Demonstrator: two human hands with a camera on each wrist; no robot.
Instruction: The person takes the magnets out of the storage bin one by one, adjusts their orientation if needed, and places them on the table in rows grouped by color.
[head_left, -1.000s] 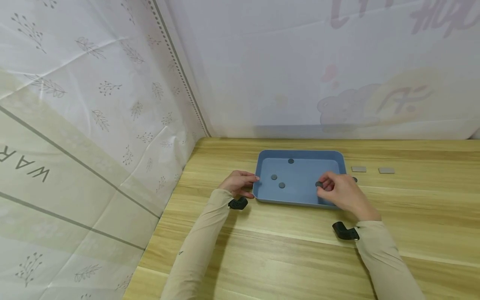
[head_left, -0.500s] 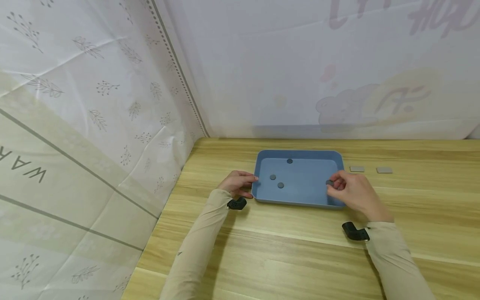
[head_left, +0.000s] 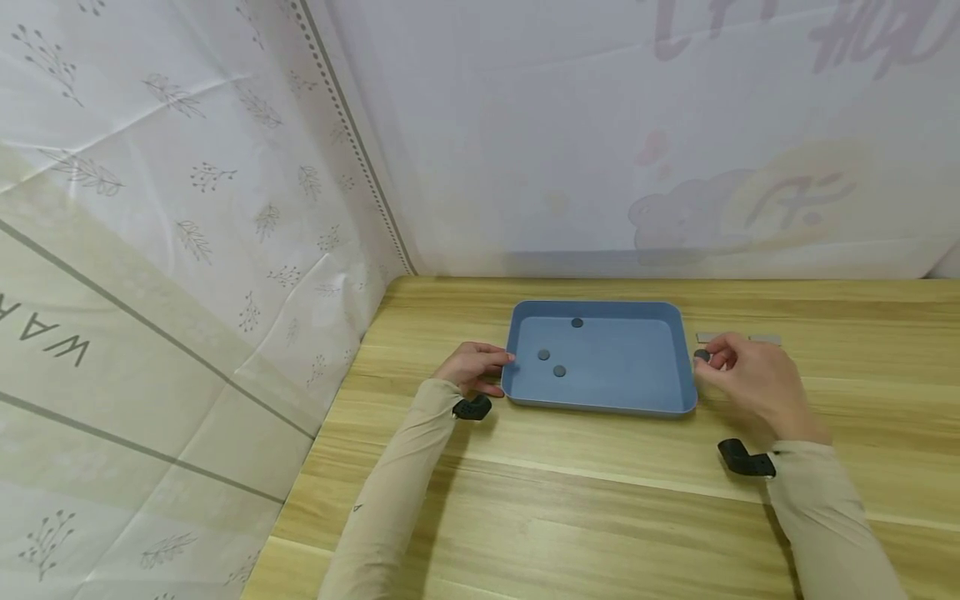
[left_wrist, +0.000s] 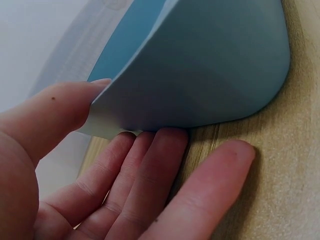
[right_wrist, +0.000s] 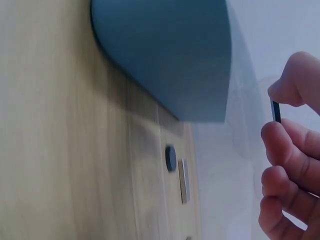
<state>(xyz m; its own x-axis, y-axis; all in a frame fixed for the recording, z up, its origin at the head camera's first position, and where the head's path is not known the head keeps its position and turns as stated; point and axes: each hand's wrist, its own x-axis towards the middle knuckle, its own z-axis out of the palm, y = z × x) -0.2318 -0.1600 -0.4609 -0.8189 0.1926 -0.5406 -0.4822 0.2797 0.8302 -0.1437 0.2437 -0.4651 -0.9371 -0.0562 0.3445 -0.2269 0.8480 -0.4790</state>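
Observation:
A shallow blue rectangular tray [head_left: 622, 358] lies on the table, with dark grey discs inside it: one near the back wall [head_left: 577, 322] and two further left [head_left: 551, 362]. My left hand [head_left: 474, 367] holds the tray's left end; in the left wrist view the thumb [left_wrist: 65, 105] hooks over the rim and the other fingers [left_wrist: 165, 160] lie against the outer wall. Just outside the tray's right end, my right hand [head_left: 765, 379] pinches another thin dark disc [right_wrist: 276, 111] between thumb and index finger, raised above the table.
In the right wrist view, a dark disc [right_wrist: 171, 158] lies on the wooden table [right_wrist: 60, 150] beside a thin flat strip [right_wrist: 184, 181]. Two flat grey rectangles, one at the left [head_left: 711, 337], one at the right [head_left: 765, 339], lie behind my right hand. Printed cloth [head_left: 525, 167] hangs behind.
My right hand has carried the pinched disc rightward from over the tray to just beyond its right wall. The left hand keeps its hold on the tray.

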